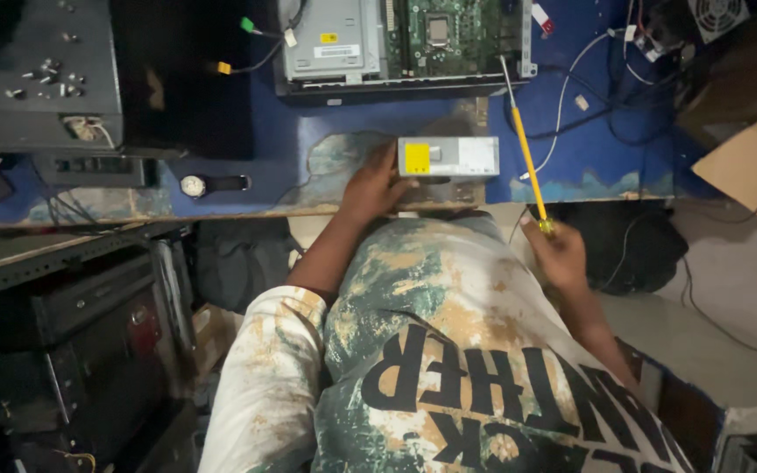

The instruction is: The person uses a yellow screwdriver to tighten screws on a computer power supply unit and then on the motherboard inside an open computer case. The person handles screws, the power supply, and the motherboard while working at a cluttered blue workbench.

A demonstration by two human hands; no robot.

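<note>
A grey metal power supply box point(449, 158) with a yellow label lies just above the middle of the frame, near the front edge of the blue surface point(282, 144), its long axis running left to right. The left hand point(377, 186) rests against its left end, fingers spread over the near corner rather than closed round it. To the right, the right hand point(558, 254) is closed round the yellow handle of a long screwdriver point(526, 149), whose shaft runs up and slightly left, its tip reaching the open computer case point(400, 44) at the top centre. The left hand is the nearer to the box. A wristwatch point(212, 185) lies at left on the surface, loose screws point(45, 79) at upper left
</note>
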